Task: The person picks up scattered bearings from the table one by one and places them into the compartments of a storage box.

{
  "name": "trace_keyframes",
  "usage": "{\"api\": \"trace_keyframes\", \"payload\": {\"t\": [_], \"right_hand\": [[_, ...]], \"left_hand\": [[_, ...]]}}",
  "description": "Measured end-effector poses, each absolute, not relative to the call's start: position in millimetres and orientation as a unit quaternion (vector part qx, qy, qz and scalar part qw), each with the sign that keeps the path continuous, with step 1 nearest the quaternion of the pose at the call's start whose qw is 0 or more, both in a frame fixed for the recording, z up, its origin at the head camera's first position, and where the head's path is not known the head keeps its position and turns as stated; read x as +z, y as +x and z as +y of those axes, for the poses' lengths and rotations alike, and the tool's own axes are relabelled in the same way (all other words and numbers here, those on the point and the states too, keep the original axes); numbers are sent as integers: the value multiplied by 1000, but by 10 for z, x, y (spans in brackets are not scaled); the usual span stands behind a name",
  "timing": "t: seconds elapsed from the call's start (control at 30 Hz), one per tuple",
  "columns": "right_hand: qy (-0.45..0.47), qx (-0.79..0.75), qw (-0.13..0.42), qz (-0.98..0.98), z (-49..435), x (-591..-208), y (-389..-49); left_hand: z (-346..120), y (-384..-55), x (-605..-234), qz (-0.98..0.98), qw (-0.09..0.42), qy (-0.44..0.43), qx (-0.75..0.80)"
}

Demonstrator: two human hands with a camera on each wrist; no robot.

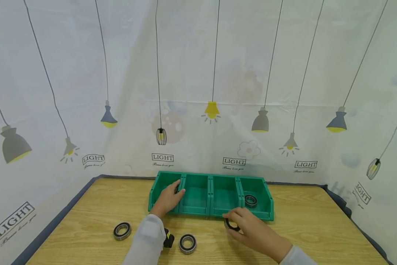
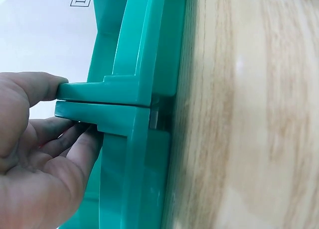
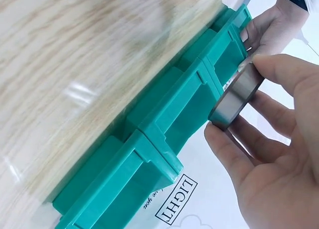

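Observation:
A row of green bins (image 1: 195,212) has four open compartments side by side. My left hand (image 1: 167,198) straddles the paired walls between the two leftmost compartments. In the left wrist view the thumb lies on one side of the wall rims (image 2: 104,92) and the other fingers on the opposite side. Something small and dark shows beside these fingers in the head view. With thumb and fingertips my right hand (image 1: 251,231) grips a ball bearing (image 3: 237,96) by its edges, close to the front of the third compartment. Another bearing (image 1: 255,202) sits in the rightmost compartment.
Two more bearings lie on the wooden table: one bearing (image 1: 116,235) left of the left forearm, another bearing (image 1: 182,248) just right of it. A black device (image 1: 168,240) is at the left wrist. A printed cloth (image 1: 198,81) hangs behind the table.

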State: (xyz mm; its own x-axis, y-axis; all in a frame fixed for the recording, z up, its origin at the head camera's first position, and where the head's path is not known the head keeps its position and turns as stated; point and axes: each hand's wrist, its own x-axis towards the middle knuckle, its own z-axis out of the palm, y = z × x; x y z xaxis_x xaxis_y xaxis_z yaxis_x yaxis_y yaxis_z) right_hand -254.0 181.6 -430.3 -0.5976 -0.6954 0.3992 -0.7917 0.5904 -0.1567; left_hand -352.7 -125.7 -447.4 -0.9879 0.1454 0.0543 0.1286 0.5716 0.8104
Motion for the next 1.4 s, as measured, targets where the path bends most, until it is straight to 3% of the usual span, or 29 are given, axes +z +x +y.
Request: {"api": "trace_keyframes", "payload": {"t": [1.03,1.4], "right_hand": [[365,146,145,-908,1693,-4182,-2760],[343,170,118,-917,1573,-4148,-2903]], "left_hand": [[-1258,-3546,-4494,884,9,76,462],[-1253,-3526,-4483,883,9,77,463]]}}
